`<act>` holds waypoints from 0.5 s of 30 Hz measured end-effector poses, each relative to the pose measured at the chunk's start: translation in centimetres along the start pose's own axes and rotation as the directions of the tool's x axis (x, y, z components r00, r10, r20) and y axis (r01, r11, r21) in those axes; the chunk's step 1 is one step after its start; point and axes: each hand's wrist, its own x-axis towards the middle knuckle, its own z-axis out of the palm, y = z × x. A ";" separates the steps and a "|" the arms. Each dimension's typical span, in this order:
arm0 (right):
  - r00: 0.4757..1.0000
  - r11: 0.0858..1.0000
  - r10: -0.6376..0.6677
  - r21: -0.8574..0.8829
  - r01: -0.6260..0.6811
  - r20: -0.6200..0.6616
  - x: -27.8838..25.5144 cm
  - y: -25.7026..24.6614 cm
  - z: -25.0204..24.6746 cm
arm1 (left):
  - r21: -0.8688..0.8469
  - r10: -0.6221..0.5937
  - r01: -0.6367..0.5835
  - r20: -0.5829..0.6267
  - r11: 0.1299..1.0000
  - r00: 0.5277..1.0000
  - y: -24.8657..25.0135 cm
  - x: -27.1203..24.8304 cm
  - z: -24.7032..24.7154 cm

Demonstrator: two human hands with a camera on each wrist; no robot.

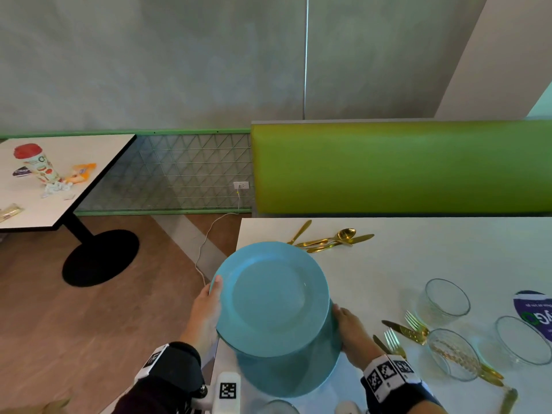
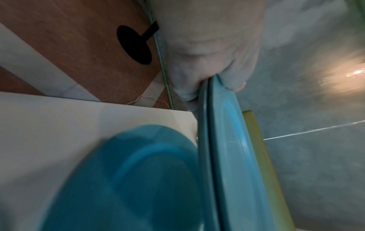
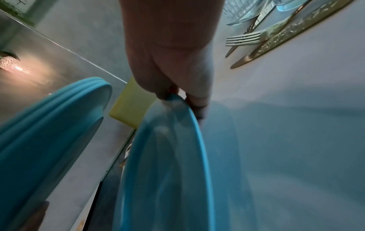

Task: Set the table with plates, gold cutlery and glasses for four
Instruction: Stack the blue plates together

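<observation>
My left hand grips the left rim of a stack of blue plates, thumb on top, held tilted above the white table's near left corner. In the left wrist view the left hand pinches the stack's rims. My right hand pinches the right rim of a single blue plate lower down, blurred, just over the table. The right hand shows that pinch on the single plate. Gold cutlery lies at the far edge. More gold forks and knives lie to the right.
Three clear glass bowls stand at the right by a printed sticker. A green bench back runs behind the table. Another table with a cup and wrappers stands across the wooden floor at left.
</observation>
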 end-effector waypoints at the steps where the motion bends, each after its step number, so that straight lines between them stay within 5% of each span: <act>1: 1.000 0.999 -0.001 0.043 0.001 -0.006 0.0 0.0 0.1 | -0.002 -0.001 0.001 0.000 1.000 1.000 -0.4 0.0 -0.2; 7: 1.000 0.963 0.000 0.271 -0.005 0.018 -1.2 -1.0 1.0 | 0.016 -0.045 0.045 -0.010 0.999 0.999 -1.8 0.1 -0.6; 15: 0.999 0.920 0.026 0.391 -0.031 0.019 -0.3 -0.3 2.1 | 0.176 0.055 -0.046 -0.047 0.983 0.997 -2.8 0.1 -0.9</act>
